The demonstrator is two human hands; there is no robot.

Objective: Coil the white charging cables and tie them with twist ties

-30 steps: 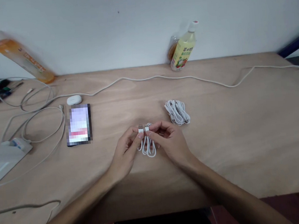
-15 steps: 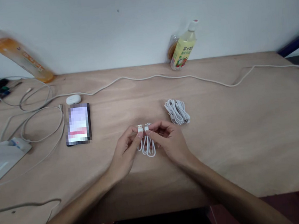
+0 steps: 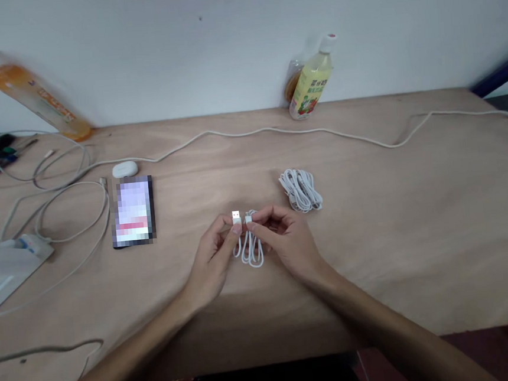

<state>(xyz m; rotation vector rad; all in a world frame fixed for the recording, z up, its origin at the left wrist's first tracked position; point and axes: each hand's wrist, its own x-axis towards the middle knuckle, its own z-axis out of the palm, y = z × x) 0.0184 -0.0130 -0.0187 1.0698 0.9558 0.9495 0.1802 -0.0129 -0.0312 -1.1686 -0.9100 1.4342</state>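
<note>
A white USB cable (image 3: 255,255) hangs in loops between my two hands, above the wooden table. My left hand (image 3: 213,259) pinches its USB-A plug (image 3: 236,218) between thumb and forefinger, metal end pointing away from me. Between the thumb and forefinger of my right hand (image 3: 291,240) is the smaller plug (image 3: 248,219) at the cable's other end. The two plugs sit side by side, a small gap apart. Some of the loops are hidden behind my fingers. Beyond my right hand lies a bundle of coiled white cables (image 3: 301,190).
Left of my hands lie a phone (image 3: 132,212), a white earbud case (image 3: 124,169) and loose cables (image 3: 71,184). A white power strip (image 3: 7,271) is at the left edge. An orange drink bottle (image 3: 36,97) and a yellow one (image 3: 311,84) stand by the wall.
The USB-A plug in my left hand has shifted slightly left and tilted, its metal end now looking brighter. Both hands keep their pinch; little else differs.
</note>
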